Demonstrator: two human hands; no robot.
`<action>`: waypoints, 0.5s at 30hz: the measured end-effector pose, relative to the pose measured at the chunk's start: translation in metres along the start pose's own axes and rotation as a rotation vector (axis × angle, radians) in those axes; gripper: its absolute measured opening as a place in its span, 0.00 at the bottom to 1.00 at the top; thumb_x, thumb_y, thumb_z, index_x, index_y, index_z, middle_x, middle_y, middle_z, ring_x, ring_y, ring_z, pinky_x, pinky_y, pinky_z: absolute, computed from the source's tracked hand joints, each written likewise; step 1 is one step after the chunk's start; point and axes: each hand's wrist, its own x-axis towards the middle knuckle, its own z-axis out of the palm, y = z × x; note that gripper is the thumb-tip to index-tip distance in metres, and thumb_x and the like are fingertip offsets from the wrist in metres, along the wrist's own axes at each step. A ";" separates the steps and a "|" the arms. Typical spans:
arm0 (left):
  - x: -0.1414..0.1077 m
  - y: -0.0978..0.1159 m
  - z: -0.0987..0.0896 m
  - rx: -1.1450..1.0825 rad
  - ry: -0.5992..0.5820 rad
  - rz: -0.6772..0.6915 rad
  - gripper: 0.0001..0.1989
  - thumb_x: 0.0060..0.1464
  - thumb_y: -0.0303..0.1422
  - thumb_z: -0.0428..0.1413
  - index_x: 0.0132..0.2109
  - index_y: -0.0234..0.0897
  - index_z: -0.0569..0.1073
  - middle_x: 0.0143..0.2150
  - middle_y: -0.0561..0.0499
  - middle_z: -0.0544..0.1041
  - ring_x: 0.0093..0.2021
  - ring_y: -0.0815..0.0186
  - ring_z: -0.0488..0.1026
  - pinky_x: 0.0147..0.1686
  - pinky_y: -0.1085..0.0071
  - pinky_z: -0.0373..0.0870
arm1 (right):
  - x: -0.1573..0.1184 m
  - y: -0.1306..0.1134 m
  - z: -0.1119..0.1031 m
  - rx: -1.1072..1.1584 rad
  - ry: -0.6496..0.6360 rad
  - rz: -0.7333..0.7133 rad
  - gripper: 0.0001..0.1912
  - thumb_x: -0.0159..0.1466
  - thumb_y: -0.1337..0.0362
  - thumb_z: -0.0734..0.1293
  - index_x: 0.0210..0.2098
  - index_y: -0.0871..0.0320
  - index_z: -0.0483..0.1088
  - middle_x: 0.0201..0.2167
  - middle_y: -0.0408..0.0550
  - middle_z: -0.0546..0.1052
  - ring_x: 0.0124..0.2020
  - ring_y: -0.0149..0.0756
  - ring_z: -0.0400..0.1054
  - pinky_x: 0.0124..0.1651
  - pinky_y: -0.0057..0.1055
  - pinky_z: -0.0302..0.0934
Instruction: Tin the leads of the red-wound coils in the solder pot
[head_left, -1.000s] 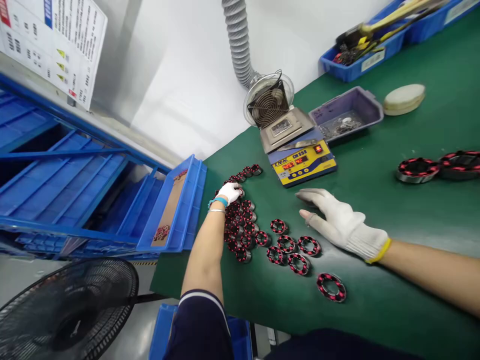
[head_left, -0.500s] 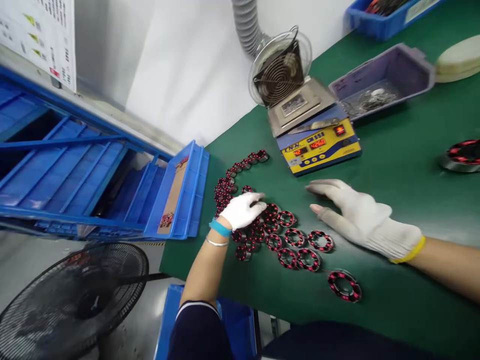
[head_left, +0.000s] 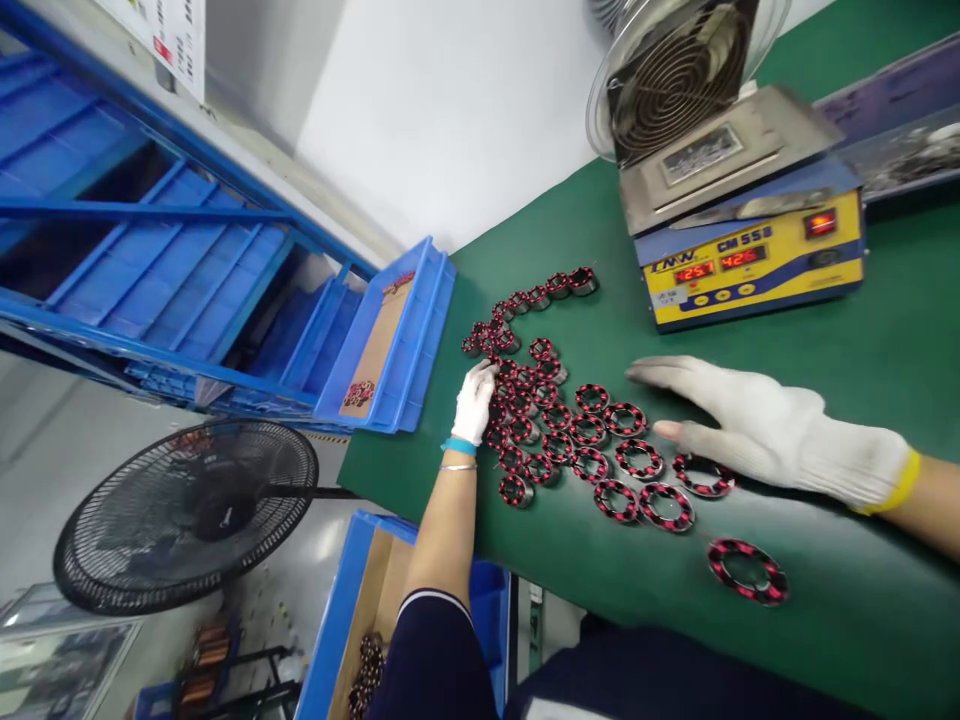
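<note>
A person's gloved left hand (head_left: 474,400) meets the left edge of a cluster of black-and-red rings (head_left: 556,446) at the center of the frame, its fingertips partly hidden; whether they grip a ring cannot be told. At center right, the gloved right hand (head_left: 765,420) is open, fingers extended, over a green table (head_left: 862,610), below a yellow-and-blue unit (head_left: 757,265) at upper right
</note>
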 end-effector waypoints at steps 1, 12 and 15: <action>-0.005 0.002 0.001 -0.023 -0.010 0.028 0.25 0.71 0.38 0.37 0.56 0.37 0.75 0.65 0.46 0.71 0.66 0.66 0.66 0.67 0.67 0.61 | 0.000 -0.001 -0.002 0.005 -0.034 -0.034 0.39 0.65 0.39 0.54 0.64 0.59 0.66 0.62 0.58 0.69 0.60 0.50 0.68 0.61 0.46 0.66; -0.040 0.035 0.027 -0.186 -0.026 0.083 0.29 0.71 0.43 0.32 0.51 0.38 0.76 0.60 0.46 0.76 0.62 0.63 0.70 0.65 0.66 0.64 | -0.008 0.004 -0.011 0.077 -0.109 -0.085 0.35 0.65 0.44 0.57 0.64 0.59 0.64 0.63 0.56 0.67 0.62 0.48 0.66 0.66 0.42 0.62; -0.043 0.050 0.037 -0.210 -0.017 0.103 0.24 0.71 0.42 0.38 0.49 0.37 0.77 0.59 0.45 0.76 0.61 0.63 0.71 0.64 0.66 0.65 | -0.012 0.013 -0.013 0.093 -0.092 0.022 0.35 0.63 0.44 0.59 0.64 0.53 0.63 0.62 0.53 0.69 0.61 0.49 0.67 0.65 0.45 0.62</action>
